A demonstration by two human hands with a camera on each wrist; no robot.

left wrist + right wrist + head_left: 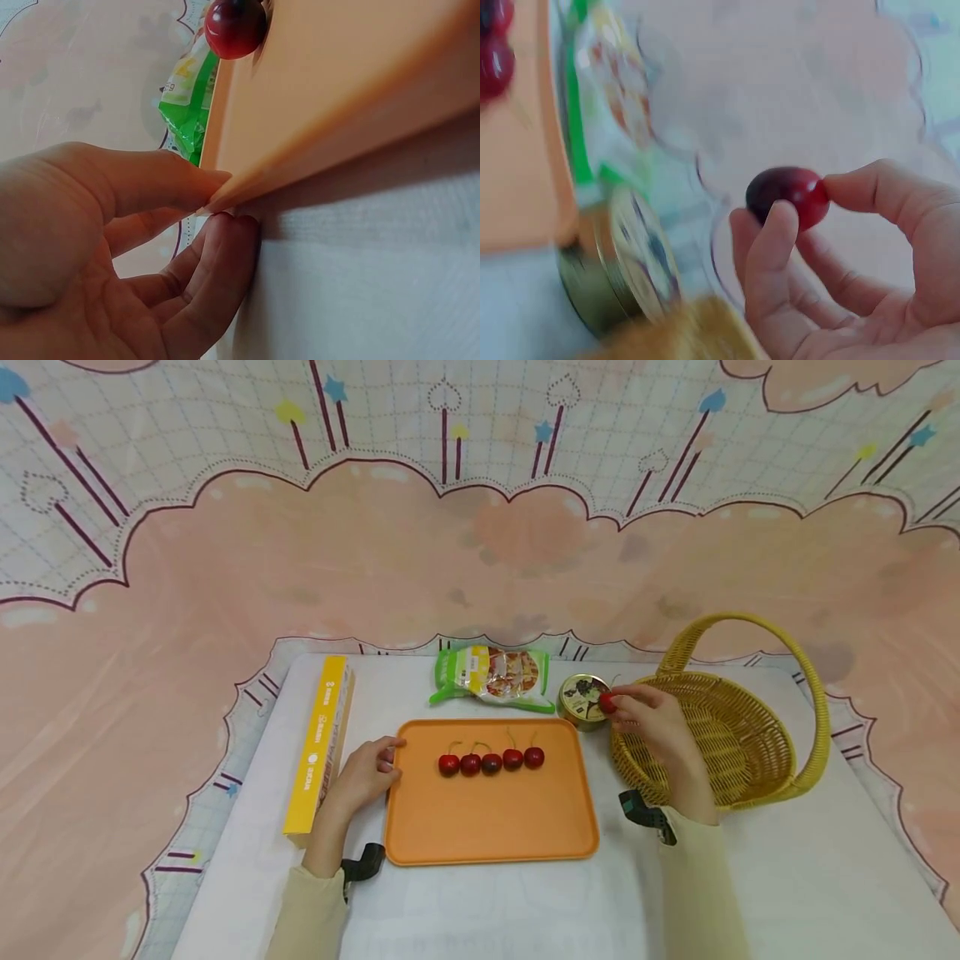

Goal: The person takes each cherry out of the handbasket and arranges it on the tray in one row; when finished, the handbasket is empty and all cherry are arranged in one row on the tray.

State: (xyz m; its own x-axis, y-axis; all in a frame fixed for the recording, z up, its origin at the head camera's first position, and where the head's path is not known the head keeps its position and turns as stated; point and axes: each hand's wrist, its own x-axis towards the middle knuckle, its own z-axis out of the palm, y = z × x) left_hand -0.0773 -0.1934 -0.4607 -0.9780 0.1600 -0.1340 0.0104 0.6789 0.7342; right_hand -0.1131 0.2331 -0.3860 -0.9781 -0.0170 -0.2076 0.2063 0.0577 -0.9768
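Note:
My left hand (364, 777) pinches the left edge of an orange tray (487, 822), near its far left corner. In the left wrist view the thumb lies on the tray's rim, with curled fingers (214, 289) at its outer side. Several dark red cherries (491, 763) with stems form a row across the tray. Between the thumb and fingertips of my right hand (660, 731) is another cherry (789, 196), held in the air. That hand is over the near-left rim of a wicker basket (757, 714), with the cherry overlapping a round tin (581, 693) in the head view.
Behind the tray lies a green and white snack bag (491, 675). A long yellow box (321, 743) stands left of the tray, close beside my left forearm. The basket's tall arched handle (813, 710) rises at the right. A patterned cloth (450, 568) hangs behind the white table.

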